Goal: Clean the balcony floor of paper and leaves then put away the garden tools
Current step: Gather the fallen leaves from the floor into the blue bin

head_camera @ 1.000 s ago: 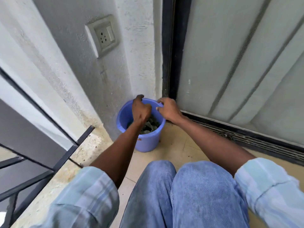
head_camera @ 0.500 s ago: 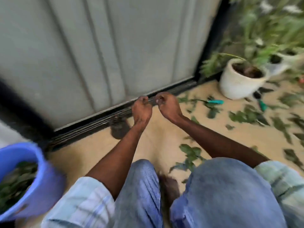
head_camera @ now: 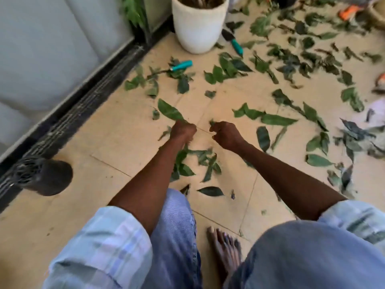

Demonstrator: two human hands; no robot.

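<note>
Below, the beige tiled floor, smooth with thin grout lines, carried many green leaves, flat, pointed ovals, scattered from near the knees to the far right; too many and too blurred to count. The left hand, fingers curled, gripped one long glossy leaf by its base, low over the floor at centre. The right hand, just beside it and apart, had its fingers curled around a small green scrap.

One white pot, rounded and matt, stood at the far centre with dark stems inside; what filled it below could not be told. Two garden tools with teal handles lay on the floor: one left of the pot among leaves, one just right of the pot's base. An orange-handled item lay far right, blurred.

A black ribbed door track ran along the left below grey panels. One dark round object sat near left by the track. One bare foot rested between denim-clad knees.
</note>
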